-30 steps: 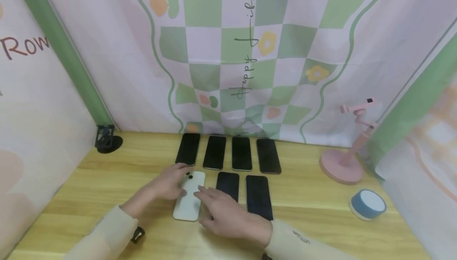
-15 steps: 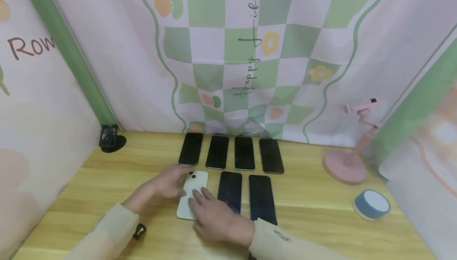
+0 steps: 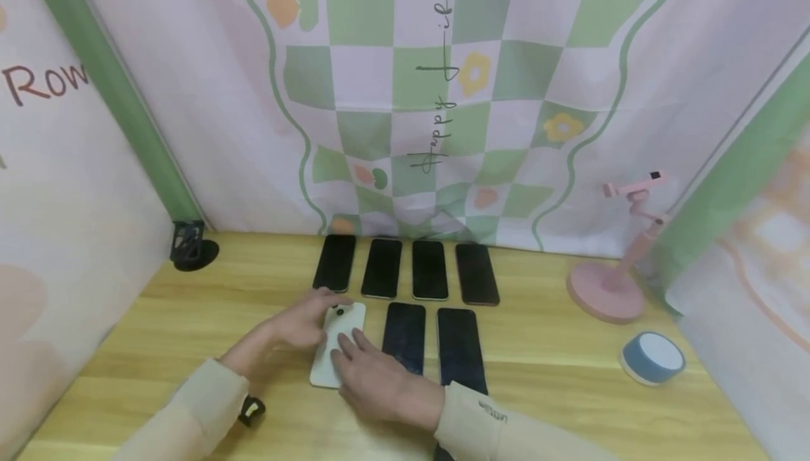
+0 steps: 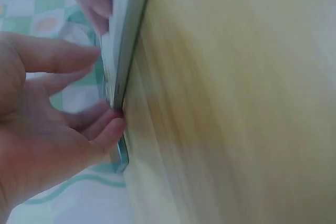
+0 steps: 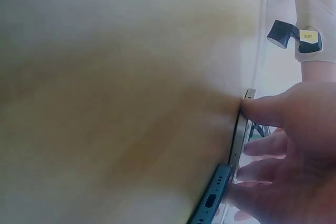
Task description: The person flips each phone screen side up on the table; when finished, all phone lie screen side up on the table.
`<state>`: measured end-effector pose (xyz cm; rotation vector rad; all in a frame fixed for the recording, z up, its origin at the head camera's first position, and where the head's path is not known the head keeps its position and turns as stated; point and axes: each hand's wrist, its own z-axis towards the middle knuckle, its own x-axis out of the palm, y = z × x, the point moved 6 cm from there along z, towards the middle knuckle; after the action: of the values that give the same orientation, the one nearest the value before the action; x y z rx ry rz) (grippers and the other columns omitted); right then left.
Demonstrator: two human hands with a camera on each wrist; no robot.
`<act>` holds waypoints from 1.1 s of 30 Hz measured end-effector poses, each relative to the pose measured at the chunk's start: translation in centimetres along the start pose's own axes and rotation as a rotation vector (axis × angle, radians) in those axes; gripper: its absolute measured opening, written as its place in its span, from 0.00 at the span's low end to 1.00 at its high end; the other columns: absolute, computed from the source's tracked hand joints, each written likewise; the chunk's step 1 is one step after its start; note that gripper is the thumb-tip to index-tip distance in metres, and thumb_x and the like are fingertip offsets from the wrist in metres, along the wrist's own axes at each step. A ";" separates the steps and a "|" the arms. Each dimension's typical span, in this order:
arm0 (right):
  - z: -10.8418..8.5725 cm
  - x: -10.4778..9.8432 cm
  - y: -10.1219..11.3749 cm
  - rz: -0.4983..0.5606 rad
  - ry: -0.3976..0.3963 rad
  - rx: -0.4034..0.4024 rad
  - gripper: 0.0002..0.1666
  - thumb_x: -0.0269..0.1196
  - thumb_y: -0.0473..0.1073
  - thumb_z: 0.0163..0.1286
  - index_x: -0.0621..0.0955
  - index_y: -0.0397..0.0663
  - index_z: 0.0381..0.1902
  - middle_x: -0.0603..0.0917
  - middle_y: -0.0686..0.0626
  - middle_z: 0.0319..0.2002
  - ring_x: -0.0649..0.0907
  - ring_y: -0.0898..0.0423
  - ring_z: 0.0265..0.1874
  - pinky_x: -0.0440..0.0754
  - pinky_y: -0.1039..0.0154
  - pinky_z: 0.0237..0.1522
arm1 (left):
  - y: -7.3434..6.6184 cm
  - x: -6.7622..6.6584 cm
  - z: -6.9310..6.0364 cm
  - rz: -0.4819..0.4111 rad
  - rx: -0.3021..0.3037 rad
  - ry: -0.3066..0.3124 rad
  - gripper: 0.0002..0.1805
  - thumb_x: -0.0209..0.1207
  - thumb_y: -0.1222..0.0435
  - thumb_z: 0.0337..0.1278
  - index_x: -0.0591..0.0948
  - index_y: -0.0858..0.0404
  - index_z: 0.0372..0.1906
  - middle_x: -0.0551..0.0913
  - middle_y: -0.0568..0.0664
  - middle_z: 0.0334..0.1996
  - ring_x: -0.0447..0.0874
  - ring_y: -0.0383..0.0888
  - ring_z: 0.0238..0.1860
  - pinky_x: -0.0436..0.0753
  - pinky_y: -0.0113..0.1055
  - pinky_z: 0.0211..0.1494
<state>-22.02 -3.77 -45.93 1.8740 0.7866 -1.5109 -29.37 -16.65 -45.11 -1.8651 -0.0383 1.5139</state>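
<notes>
A white phone (image 3: 325, 362) lies back up on the wooden table, its camera lenses at the far end. My left hand (image 3: 300, 322) is at its far left corner, fingers along the far edge and thumb by the left side. In the left wrist view, fingertips (image 4: 113, 129) touch the end of the white phone (image 4: 124, 40). My right hand (image 3: 380, 380) rests extended fingers on its back. The right wrist view shows the thumb (image 5: 262, 111) at the near corner of the white phone (image 5: 239, 140). Neither hand visibly lifts it.
Several dark phones, one of them the far left phone (image 3: 335, 263), form a back row. Two more, including the right one (image 3: 460, 345), lie right of the white phone. A pink stand (image 3: 606, 292), a blue-and-white round object (image 3: 652, 358) and a black stand (image 3: 190, 247) stand farther out.
My right hand has moved left, its fingers now farther over the white phone's back. The left hand stays by the far corner with a slight finger shift. The phone keeps nearly the same place.
</notes>
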 end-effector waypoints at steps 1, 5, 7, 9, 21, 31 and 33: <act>0.0 0.0 0.0 -0.002 0.001 -0.001 0.34 0.58 0.54 0.79 0.69 0.49 0.76 0.65 0.41 0.81 0.67 0.40 0.80 0.76 0.51 0.75 | 0.0 0.1 0.1 -0.027 -0.018 0.001 0.41 0.60 0.81 0.40 0.76 0.66 0.69 0.77 0.67 0.63 0.74 0.57 0.60 0.79 0.60 0.65; 0.0 0.1 0.1 -0.008 0.009 -0.004 0.35 0.58 0.55 0.79 0.68 0.50 0.77 0.64 0.42 0.81 0.66 0.40 0.80 0.75 0.52 0.76 | 0.2 0.2 0.5 -0.119 -0.113 -0.022 0.41 0.54 0.82 0.40 0.76 0.65 0.69 0.76 0.66 0.64 0.73 0.57 0.61 0.78 0.59 0.65; 0.0 0.1 0.2 -0.011 0.010 -0.008 0.36 0.57 0.56 0.79 0.67 0.50 0.78 0.63 0.42 0.81 0.66 0.40 0.80 0.75 0.52 0.76 | 0.3 0.2 0.6 -0.168 -0.156 -0.038 0.40 0.52 0.82 0.40 0.76 0.66 0.68 0.77 0.66 0.66 0.73 0.61 0.65 0.77 0.61 0.69; -0.1 0.2 0.3 -0.014 0.013 -0.013 0.36 0.57 0.56 0.79 0.66 0.50 0.79 0.63 0.42 0.82 0.66 0.40 0.80 0.74 0.52 0.77 | 0.5 0.2 0.6 -0.228 -0.193 -0.049 0.39 0.51 0.82 0.41 0.74 0.68 0.68 0.77 0.67 0.67 0.73 0.65 0.68 0.75 0.64 0.72; -0.2 0.0 0.2 0.035 -0.006 -0.020 0.37 0.60 0.53 0.77 0.67 0.47 0.78 0.64 0.40 0.81 0.67 0.39 0.80 0.73 0.52 0.78 | 0.5 -0.5 0.5 -0.273 -0.176 -0.087 0.30 0.54 0.82 0.53 0.74 0.70 0.65 0.77 0.69 0.64 0.76 0.66 0.65 0.78 0.63 0.69; -0.2 -0.1 -0.1 0.075 -0.010 -0.009 0.36 0.60 0.51 0.77 0.67 0.48 0.78 0.64 0.41 0.81 0.67 0.39 0.80 0.73 0.51 0.78 | 2.3 -0.1 0.4 -0.353 -0.320 -0.186 0.25 0.62 0.79 0.52 0.78 0.74 0.60 0.85 0.68 0.53 0.85 0.58 0.53 0.88 0.48 0.54; -0.2 0.0 -0.2 0.081 -0.003 -0.006 0.36 0.60 0.51 0.77 0.66 0.49 0.78 0.63 0.41 0.81 0.66 0.39 0.80 0.72 0.51 0.78 | 2.5 0.0 0.5 -0.363 -0.342 -0.179 0.25 0.62 0.79 0.53 0.78 0.75 0.59 0.86 0.66 0.49 0.85 0.54 0.48 0.89 0.43 0.47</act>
<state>-22.02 -3.53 -45.92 1.8763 0.7046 -1.4592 -30.79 -18.25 -46.49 -1.8434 -0.7200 1.4746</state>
